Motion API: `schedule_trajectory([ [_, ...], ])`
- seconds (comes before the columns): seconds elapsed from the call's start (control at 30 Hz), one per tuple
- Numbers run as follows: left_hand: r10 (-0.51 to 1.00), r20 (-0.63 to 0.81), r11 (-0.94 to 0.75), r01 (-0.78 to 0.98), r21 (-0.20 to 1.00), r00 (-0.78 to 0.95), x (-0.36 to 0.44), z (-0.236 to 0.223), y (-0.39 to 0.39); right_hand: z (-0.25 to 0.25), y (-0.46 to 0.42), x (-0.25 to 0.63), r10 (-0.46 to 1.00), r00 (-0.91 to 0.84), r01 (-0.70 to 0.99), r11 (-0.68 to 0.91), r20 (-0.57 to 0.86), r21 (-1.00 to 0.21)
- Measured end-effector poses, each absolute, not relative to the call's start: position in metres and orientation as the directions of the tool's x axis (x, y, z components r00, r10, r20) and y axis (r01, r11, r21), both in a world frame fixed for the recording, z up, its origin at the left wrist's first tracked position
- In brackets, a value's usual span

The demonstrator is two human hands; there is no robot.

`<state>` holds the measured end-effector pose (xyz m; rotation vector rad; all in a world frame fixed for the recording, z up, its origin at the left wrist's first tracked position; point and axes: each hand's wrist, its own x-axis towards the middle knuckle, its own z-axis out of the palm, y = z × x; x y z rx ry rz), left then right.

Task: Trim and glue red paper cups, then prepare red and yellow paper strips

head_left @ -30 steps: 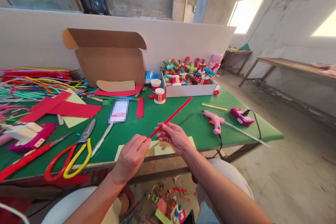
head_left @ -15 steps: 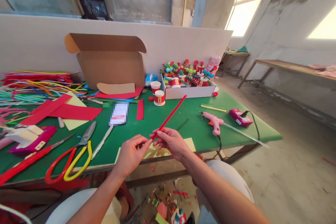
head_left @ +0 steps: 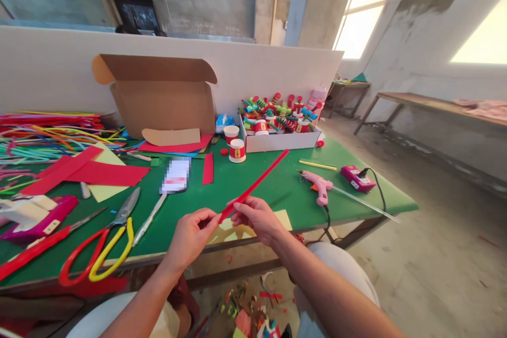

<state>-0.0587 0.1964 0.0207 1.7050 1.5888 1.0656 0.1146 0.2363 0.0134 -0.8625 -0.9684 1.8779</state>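
Note:
A narrow red paper strip (head_left: 261,178) slants up and to the right above the green table. My left hand (head_left: 194,235) pinches its lower end between thumb and fingers. A little further along the strip, my right hand (head_left: 253,217) is closed on it, thumb on top. Beneath both hands lies a pale yellow sheet (head_left: 282,218) at the table's front edge, partly covered by them. Beyond the strip stand two red-and-white paper cups (head_left: 237,151), with a short red paper piece (head_left: 208,169) to their left.
Scissors (head_left: 114,237), a phone (head_left: 175,175) and red paper sheets (head_left: 106,174) lie left. A pink glue gun (head_left: 318,186) and a purple power socket (head_left: 358,178) are right. Behind stand a white box (head_left: 281,141) of small crafts and an open cardboard box (head_left: 162,105).
The strip has turned so that its broad face shows more, and it now bends slightly. Both hands keep hold of it. The view has shifted slightly.

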Motion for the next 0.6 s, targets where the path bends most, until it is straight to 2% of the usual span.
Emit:
schedule_trajectory([
  [0.33, 0.995, 0.096, -0.099, 0.478, 0.873, 0.03, -0.0606, 0.023, 0.1956, 0.0157, 0.2386, 0.1161, 0.93, -0.308, -0.448, -0.327, -0.199, -0.832],
  [0.6, 0.994, 0.105, -0.08, 0.416, 0.906, -0.037, -0.0689, 0.021, 0.1982, 0.017, 0.2426, 0.1242, 0.945, -0.248, -0.477, -0.31, -0.212, -0.822],
])
